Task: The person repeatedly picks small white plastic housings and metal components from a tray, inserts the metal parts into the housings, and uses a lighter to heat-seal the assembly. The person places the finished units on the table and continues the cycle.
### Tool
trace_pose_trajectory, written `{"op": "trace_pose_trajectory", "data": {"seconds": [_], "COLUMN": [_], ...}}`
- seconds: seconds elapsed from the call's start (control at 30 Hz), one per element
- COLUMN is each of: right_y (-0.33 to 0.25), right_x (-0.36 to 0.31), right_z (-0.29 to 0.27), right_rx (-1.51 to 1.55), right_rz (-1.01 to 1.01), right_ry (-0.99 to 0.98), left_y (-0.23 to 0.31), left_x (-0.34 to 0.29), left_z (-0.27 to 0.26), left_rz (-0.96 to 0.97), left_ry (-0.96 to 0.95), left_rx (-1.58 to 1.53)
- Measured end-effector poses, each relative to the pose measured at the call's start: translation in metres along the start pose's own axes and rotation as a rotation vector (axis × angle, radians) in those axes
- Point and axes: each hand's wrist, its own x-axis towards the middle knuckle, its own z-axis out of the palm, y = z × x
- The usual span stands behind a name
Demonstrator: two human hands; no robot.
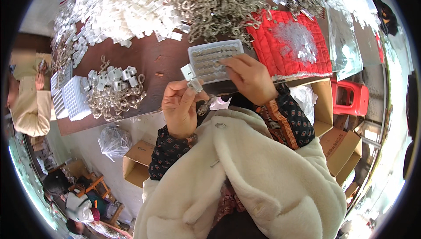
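Note:
My left hand [179, 109] is raised in front of my chest, closed on a small white and clear plastic keychain case [190, 75] that stands up from the fingertips. A metal chain [203, 108] hangs beside the palm. Just right of it a white plastic tray [240, 45] lies on the table, filled with rows of small grey round discs [211, 58]. My right hand [253, 79] reaches over the tray's right side. Its thumb and forefinger are pinched on what looks like one small disc [218, 63], partly hidden by the fingertips.
Behind lie heaps of white plastic pieces [127, 9] and metal chains [215, 7]. Clear bits rest on a red cloth [267, 42]. At left are a keychain pile [115, 90] and stacked white trays [75, 99]. Cardboard boxes [322, 107] and a red stool [357, 96] stand right. Another person [33, 99] sits left.

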Motion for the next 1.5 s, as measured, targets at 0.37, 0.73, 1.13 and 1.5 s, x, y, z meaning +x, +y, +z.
{"op": "trace_pose_trajectory", "data": {"seconds": [0.37, 0.73, 1.13, 1.5], "right_y": [0.009, -0.022, -0.116, -0.099], "right_x": [-0.020, 0.001, -0.012, -0.008], "right_z": [0.008, 0.010, -0.006, -0.002], "right_rx": [-0.404, -0.111, 0.128, -0.046], "right_rz": [0.069, 0.061, -0.138, -0.401], "right_ry": [-0.257, -0.046, 0.000, 0.038], "left_y": [0.001, -0.017, 0.009, 0.005], "left_x": [-0.008, -0.031, -0.053, -0.049], "left_z": [0.002, 0.011, 0.006, 0.006], "left_rz": [-0.074, 0.062, 0.050, -0.058], "left_ry": [-0.066, 0.088, -0.067, -0.084], "left_rx": [0.775, -0.268, -0.258, -0.325]}}
